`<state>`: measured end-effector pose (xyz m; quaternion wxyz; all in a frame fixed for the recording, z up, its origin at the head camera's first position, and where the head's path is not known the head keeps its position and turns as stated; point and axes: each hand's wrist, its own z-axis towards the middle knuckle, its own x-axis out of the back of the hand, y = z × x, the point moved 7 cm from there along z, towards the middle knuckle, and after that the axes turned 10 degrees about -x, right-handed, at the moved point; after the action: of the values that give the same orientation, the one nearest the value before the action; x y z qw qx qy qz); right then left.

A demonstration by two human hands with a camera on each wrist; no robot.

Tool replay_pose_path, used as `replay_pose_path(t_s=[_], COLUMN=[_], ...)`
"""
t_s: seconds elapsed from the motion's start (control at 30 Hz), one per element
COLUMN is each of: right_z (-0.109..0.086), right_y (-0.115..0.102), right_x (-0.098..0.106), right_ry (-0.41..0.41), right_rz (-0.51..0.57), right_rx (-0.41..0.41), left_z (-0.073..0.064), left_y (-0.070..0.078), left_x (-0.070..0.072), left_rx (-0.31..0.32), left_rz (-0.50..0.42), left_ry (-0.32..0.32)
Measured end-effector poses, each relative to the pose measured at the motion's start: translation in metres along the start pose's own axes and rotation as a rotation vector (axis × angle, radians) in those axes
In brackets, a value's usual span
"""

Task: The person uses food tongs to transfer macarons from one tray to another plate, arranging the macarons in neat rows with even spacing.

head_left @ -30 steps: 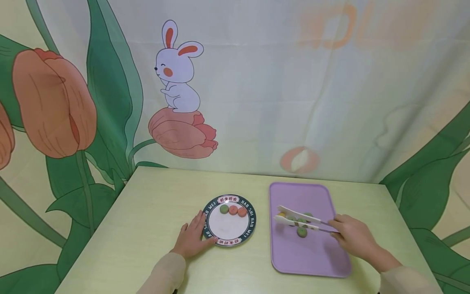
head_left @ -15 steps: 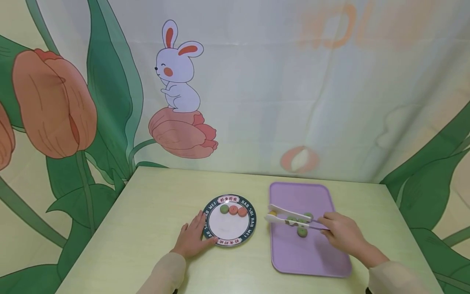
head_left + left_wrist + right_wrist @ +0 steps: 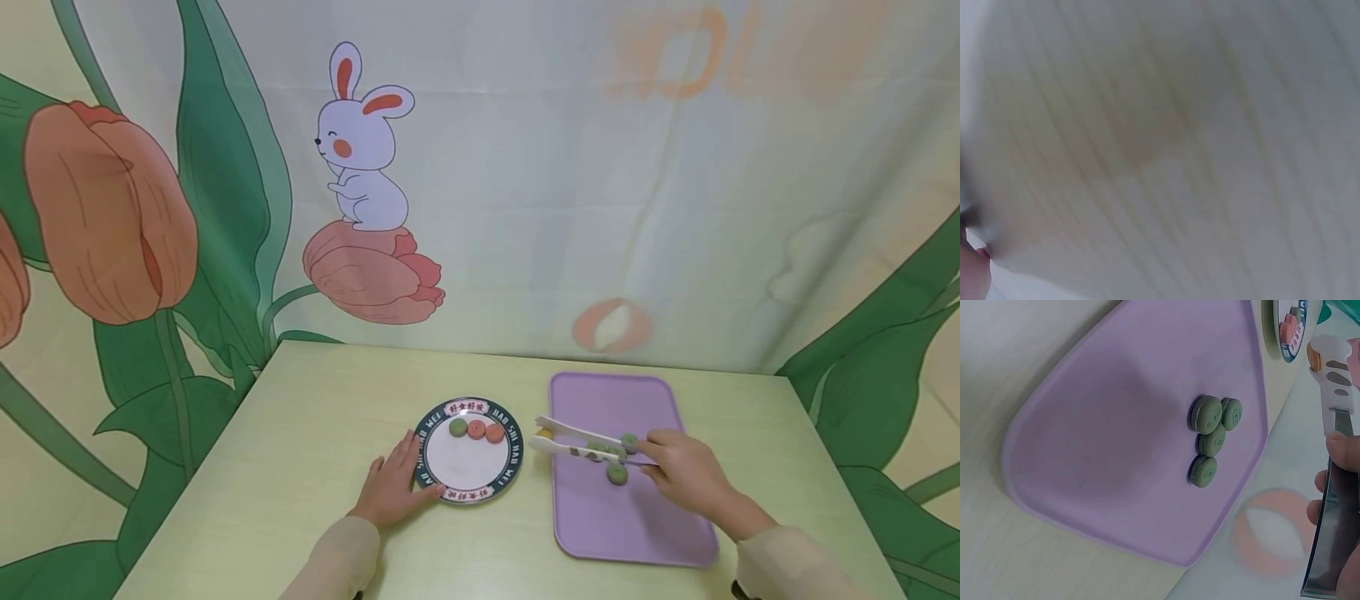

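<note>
My right hand (image 3: 684, 473) grips a pair of tongs (image 3: 581, 432) with white tips and metal handles. Between the tips sits a small yellow, macaron-like round (image 3: 545, 433), now left of the purple tray's edge; it looks orange-brown (image 3: 1314, 359) in the right wrist view. Several green macaron-like rounds (image 3: 1203, 470) lie bunched on the purple tray (image 3: 633, 525). At left, my left hand (image 3: 392, 487) rests with straight fingers at the rim of a round plate (image 3: 465, 471). One green round (image 3: 458, 427) and two pink rounds (image 3: 476, 428) form a row on that plate.
Both plate and tray stand on a pale wooden table (image 3: 300, 450), a narrow strip of tabletop between them. Behind rises a printed curtain (image 3: 510, 208) with a rabbit and tulips. The left wrist view holds mostly blurred pale wood grain (image 3: 1166, 187).
The right hand has moved left with the tongs, carrying the yellow round from over the tray past its left edge toward the plate. The left hand stays at the plate's rim.
</note>
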<state>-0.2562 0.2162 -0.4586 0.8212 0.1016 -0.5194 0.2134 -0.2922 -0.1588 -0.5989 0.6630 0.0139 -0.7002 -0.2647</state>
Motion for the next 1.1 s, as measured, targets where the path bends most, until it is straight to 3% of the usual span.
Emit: replay_pose_path(t_s=[0.7,1.1], right_z=[0.013,0.02], right_y=[-0.019,-0.025], right_x=[-0.011,-0.02], right_ry=[0.01,-0.071], right_rz=[0.054,0.046], right_rx=[0.049,0.019], left_z=[0.0,0.001], left_y=[0.0,-0.002], left_x=[-0.001,-0.003], left_rx=[-0.01,-0.011], left_rz=[0.009,0.019], left_ry=[0.008,0.012])
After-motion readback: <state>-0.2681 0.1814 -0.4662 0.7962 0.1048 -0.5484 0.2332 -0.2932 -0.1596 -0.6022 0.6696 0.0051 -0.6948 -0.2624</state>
